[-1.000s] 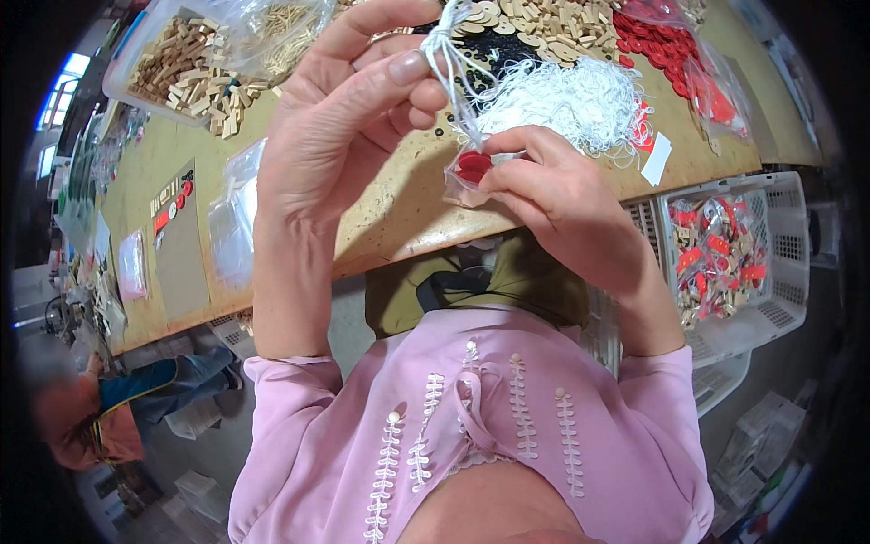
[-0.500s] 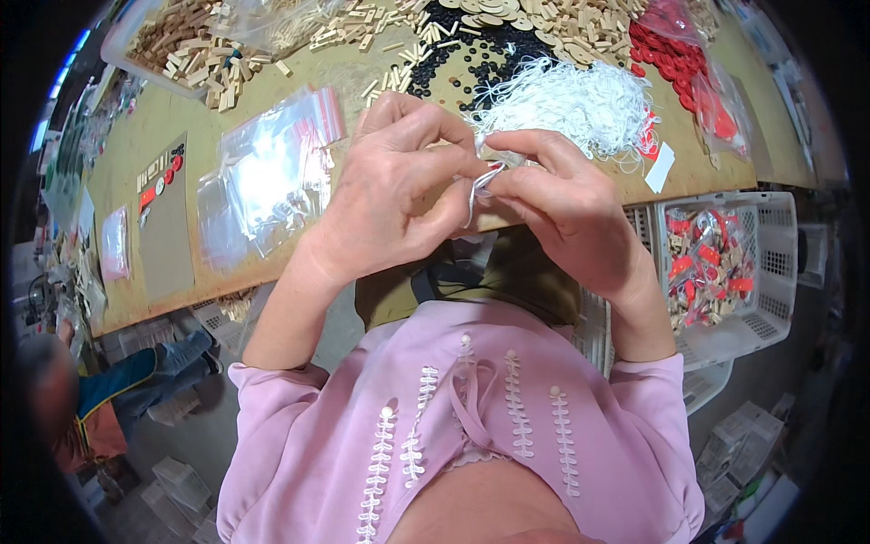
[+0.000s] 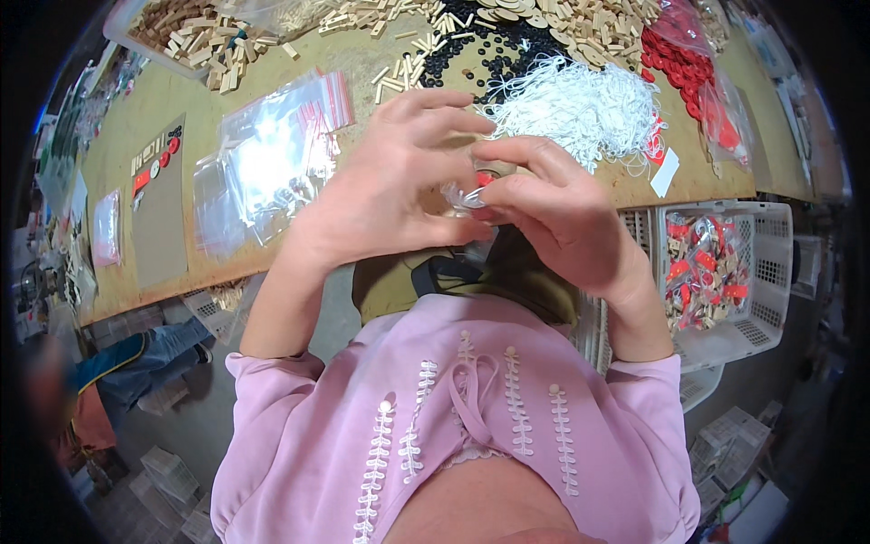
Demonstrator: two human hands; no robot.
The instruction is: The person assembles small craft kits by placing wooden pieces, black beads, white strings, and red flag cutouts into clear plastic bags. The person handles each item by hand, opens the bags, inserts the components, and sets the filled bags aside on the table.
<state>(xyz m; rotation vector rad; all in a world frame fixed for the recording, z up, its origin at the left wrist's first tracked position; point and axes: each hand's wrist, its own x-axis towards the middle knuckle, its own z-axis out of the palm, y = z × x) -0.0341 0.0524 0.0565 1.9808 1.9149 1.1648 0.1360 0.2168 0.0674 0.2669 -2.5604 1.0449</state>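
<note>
Plastic bag (image 3: 450, 193), clear and crinkled, shows near centre with a red piece (image 3: 484, 179) and thin white cord (image 3: 472, 200). The right hand (image 3: 566, 204) pinches it; the left hand (image 3: 399, 186) curves open at nine o'clock, contact unclear, both partly hiding it. On the counter (image 3: 213, 122), a tangled string heap (image 3: 580, 111) lies at two, round black beads (image 3: 494, 71) at twelve.

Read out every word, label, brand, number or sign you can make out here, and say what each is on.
No text can be read.
Small clear bag in the right hand: nothing legible.
Red pieces in the white crate: any marks too small.
White card by the table edge: nothing legible.
</note>
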